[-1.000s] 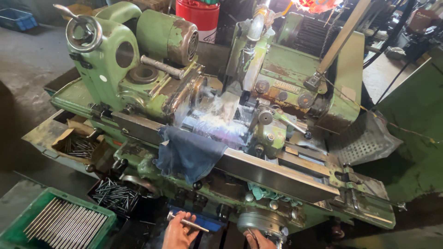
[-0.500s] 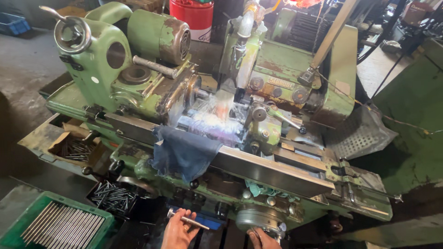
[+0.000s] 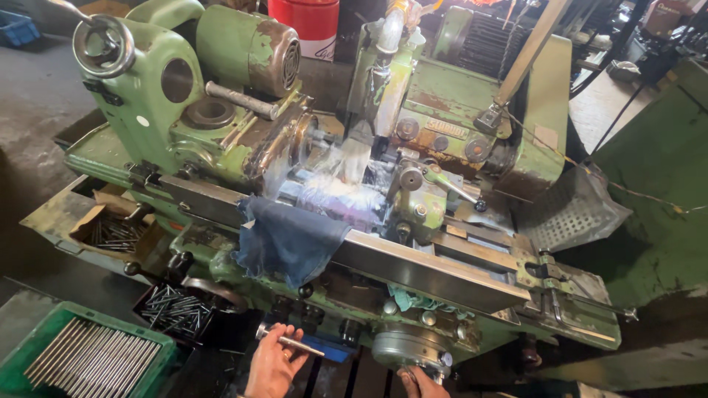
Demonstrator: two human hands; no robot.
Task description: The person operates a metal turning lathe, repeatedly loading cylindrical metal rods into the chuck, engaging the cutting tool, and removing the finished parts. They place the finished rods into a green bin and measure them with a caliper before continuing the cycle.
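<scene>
My left hand [image 3: 271, 363] holds a short metal rod [image 3: 289, 340] low in front of a green grinding machine [image 3: 221, 147]. My right hand [image 3: 422, 383] rests at the bottom edge on a round grey handwheel [image 3: 410, 346]. Coolant sprays over the work zone [image 3: 346, 184] between the two machine heads. A dark blue rag [image 3: 289, 237] hangs over the long steel front rail [image 3: 435, 269].
A green crate of long metal rods [image 3: 88, 357] sits at the lower left. A dark tray of short pins [image 3: 173, 306] and a cardboard box of rods [image 3: 110, 230] lie beside it. A red bucket [image 3: 306, 26] stands behind the machine. A perforated guard [image 3: 571, 214] juts out right.
The view has shifted slightly, so the machine sits a little lower and to the right. Both hands stay low at the machine's front, the left still holding the rod.
</scene>
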